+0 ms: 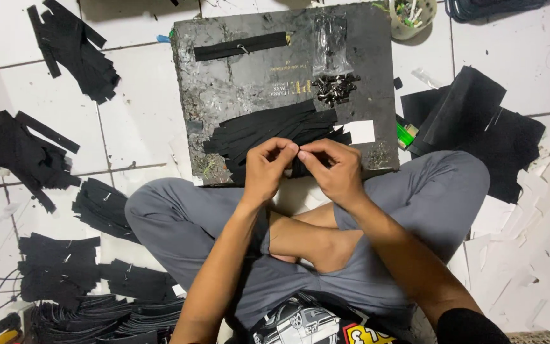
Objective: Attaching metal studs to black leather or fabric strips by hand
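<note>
Crossed legs in grey trousers (428, 197) fill the near part of the view, one bare foot tucked under the opposite knee, so the person sits on the white tiled floor (128, 127) with the work drawn close. Both forearms reach forward over the lap. The left hand (267, 167) and the right hand (333, 171) meet fingertip to fingertip at the near edge of a dark board (224, 89). Each grip is closed to a pinch of thumb and forefinger on something small and dark between them. It looks like the end of 1 black strip (300, 167), though the fingers hide most of it.

Just beyond the hands lies a fanned heap of black strips (268, 130), flat, narrow and matte like cut tape or fabric, within easy reach. Farther up the board sits a small pile of dark metal pieces (335, 88), shiny and irregular, beside a crumpled clear plastic bag (330, 44). A single long strip (240, 46) lies near the far edge. The board is scuffed, with grey smears.

More strip bundles (71, 48) lie scattered on the floor to the left, sorted into separate heaps, and flat black sheets (479, 127) are stacked to the right among white paper scraps (529, 255). A round cup of oddments (412, 16) stands at the top.
</note>
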